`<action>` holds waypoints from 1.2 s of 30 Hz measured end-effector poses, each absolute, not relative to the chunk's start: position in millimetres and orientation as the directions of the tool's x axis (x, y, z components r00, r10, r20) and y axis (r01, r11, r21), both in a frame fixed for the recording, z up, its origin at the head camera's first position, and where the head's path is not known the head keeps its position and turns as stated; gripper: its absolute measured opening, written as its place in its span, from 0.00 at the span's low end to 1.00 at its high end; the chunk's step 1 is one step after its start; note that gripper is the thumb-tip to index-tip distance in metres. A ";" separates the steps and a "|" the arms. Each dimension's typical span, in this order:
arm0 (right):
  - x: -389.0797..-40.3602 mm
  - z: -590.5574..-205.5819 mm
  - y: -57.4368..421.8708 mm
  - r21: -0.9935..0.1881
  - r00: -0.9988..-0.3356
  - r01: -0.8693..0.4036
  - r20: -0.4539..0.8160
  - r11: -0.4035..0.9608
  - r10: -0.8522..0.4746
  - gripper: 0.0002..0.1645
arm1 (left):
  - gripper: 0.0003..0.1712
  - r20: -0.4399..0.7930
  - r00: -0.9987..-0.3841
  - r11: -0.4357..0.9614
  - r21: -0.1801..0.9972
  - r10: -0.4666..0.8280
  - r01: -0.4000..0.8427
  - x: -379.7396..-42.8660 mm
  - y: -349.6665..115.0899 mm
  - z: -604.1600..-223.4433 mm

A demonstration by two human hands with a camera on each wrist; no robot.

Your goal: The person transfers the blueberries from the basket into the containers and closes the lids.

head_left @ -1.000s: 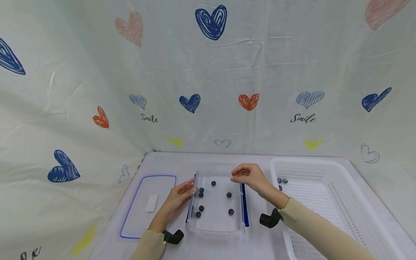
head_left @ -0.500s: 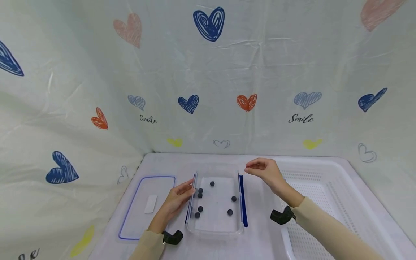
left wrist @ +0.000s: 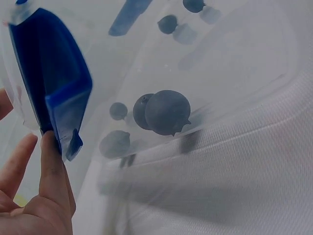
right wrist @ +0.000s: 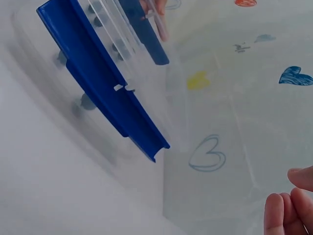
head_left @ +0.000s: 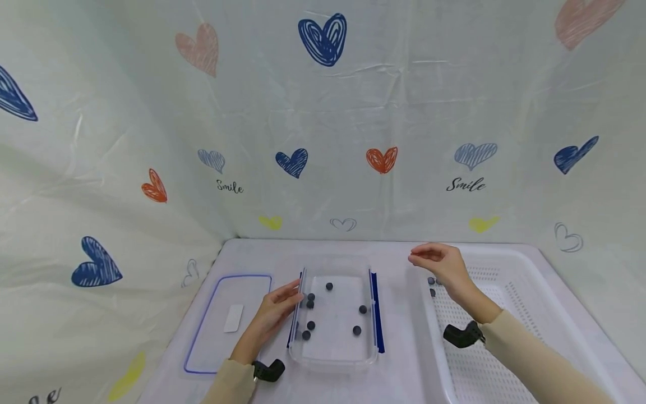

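A clear plastic box with blue side latches stands uncovered on the table, several blueberries scattered over its floor. My left hand rests against its left side, fingers extended. From the left wrist, a fingertip touches the left blue latch, and blueberries show through the clear wall. My right hand hovers above the near-left corner region of the white basket's far end, thumb and fingers loosely bent. No berry shows between its fingertips in the right wrist view.
At right lies a large white perforated basket, with a few blueberries along its left wall. A clear lid with a blue edge lies left of the box, bearing a white label. A heart-printed curtain closes off the back.
My right hand has moved right, from over the box to the basket. One blueberry at the box's right side has shifted slightly toward the right wall. My left hand has stayed put.
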State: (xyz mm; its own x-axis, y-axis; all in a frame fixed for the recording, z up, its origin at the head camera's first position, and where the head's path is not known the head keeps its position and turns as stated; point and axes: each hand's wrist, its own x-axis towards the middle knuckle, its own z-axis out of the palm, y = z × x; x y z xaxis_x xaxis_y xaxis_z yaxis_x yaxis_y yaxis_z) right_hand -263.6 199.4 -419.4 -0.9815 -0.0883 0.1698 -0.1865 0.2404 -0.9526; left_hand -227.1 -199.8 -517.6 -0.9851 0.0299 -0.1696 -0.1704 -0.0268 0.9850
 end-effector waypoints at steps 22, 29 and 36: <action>-260.8 -447.0 251.7 -0.953 -0.989 -0.124 0.142 0.277 0.044 0.24 | 0.32 -0.161 -0.986 -0.063 0.985 0.043 -0.163 -227.5 -199.6 -517.2; -265.0 -470.1 263.0 -0.912 -0.994 -0.031 0.070 0.410 0.080 0.24 | 0.33 -0.150 -0.987 -0.052 0.987 0.053 -0.153 -228.3 -199.9 -519.2; -265.9 -492.5 265.1 -0.891 -0.995 -0.013 0.055 0.454 0.079 0.21 | 0.33 -0.150 -0.987 -0.032 0.988 0.058 -0.152 -228.6 -199.7 -518.9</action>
State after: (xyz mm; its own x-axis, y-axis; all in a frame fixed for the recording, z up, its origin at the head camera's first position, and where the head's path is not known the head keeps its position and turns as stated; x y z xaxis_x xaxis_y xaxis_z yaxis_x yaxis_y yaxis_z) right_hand -265.9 265.1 -492.5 -0.9954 0.0786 0.0548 -0.0131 0.4542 -0.8908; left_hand -228.6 -199.7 -518.9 -0.9870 0.0578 -0.1503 -0.1523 -0.0324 0.9878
